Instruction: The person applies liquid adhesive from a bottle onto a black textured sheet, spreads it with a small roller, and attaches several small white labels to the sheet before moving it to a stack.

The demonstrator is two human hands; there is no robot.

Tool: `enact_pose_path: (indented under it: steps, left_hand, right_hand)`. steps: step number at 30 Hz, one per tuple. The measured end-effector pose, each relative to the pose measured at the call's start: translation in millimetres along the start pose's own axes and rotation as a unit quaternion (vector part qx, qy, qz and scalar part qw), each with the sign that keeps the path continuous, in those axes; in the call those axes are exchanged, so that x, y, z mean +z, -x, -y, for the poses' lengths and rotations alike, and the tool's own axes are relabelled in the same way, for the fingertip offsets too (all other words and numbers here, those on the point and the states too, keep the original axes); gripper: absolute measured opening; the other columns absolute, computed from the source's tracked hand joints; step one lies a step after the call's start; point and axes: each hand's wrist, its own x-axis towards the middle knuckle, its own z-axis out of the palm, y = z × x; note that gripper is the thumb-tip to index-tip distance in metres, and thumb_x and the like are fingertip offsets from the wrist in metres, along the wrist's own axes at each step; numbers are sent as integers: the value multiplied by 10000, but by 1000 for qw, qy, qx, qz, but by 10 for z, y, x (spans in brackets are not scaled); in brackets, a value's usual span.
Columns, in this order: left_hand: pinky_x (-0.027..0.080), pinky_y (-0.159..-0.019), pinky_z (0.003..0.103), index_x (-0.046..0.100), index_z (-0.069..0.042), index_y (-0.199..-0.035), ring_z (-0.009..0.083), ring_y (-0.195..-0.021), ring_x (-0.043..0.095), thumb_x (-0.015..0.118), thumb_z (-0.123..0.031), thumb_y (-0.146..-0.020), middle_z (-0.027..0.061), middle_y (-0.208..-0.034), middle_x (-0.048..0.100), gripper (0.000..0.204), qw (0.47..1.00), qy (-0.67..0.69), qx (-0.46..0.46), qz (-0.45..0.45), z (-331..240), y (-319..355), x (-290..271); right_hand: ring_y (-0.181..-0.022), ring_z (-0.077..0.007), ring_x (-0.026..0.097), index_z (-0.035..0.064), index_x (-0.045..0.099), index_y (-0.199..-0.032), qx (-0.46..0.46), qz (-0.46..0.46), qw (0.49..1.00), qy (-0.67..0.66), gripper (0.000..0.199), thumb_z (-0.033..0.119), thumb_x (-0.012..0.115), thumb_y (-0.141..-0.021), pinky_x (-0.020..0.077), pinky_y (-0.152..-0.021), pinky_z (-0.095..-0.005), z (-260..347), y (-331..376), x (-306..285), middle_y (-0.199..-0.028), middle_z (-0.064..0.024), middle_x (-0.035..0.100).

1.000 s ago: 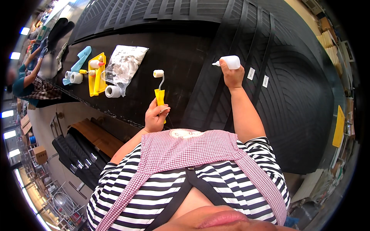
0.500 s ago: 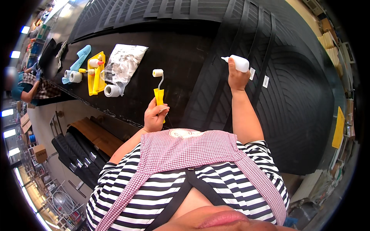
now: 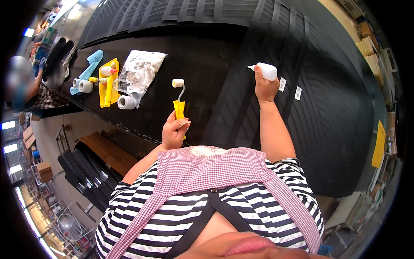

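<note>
My left hand is wrapped round the yellow handle of a small paint roller, whose white roller head points away from me over the dark tabletop. In my right hand is a white squeeze bottle with a narrow nozzle, tilted on its side so that the nozzle points left. Under the bottle lie black ribbed rubber sheets, overlapping in strips. Two white labels are on the sheets just right of my right hand.
Left of the roller lie a clear bag of white pieces, a yellow tray, white tape-like rolls and a blue strip. More black sheets line the far side. Another person stands at the far left.
The person at the far left has bent toward the table, beside dark rolled pieces. My hands, the roller and the bottle have barely moved.
</note>
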Motion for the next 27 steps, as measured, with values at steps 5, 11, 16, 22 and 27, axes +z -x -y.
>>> enact_pose_path:
  steps: [5,11,16,22,27]
  left_hand:
    - [526,-898,362,718,-46,-930,322,-972,685,735,-76,-858,240,-1155,642,79,1000,-11,12,1,25,7,-1]
    - [523,-906,364,720,-47,-932,332,-988,683,740,-76,-854,242,-1165,642,86,1000,-8,6,-5,31,20,7]
    - [499,-967,385,723,-58,-928,338,-1067,646,729,-75,-881,191,-1121,671,51,1000,-2,1,-6,4,15,14]
    - [504,-956,386,723,-57,-933,335,-1070,647,729,-79,-882,200,-1148,662,56,1000,8,-15,-8,0,33,19]
    - [518,-919,370,724,-54,-933,334,-1022,671,743,-85,-862,229,-1162,651,80,1000,-4,0,-12,10,23,15]
  right_hand:
    - [-761,-338,698,71,726,-886,-15,25,1000,-8,322,392,707,-881,553,-684,-407,3,8,-33,-836,-128,725]
    - [-746,-328,694,73,720,-861,-90,38,995,14,282,355,710,-871,549,-672,-400,-57,16,-48,-807,-119,722]
    - [-729,-317,694,77,716,-852,-122,32,992,9,261,338,717,-863,551,-655,-388,-73,33,-52,-802,-111,722]
    - [-701,-302,696,87,721,-843,-182,40,982,31,245,331,746,-842,554,-652,-377,-32,24,-51,-781,-103,718]
    - [-692,-302,694,85,717,-810,-102,54,993,-10,281,362,764,-818,554,-653,-378,-34,47,-10,-765,-103,711]
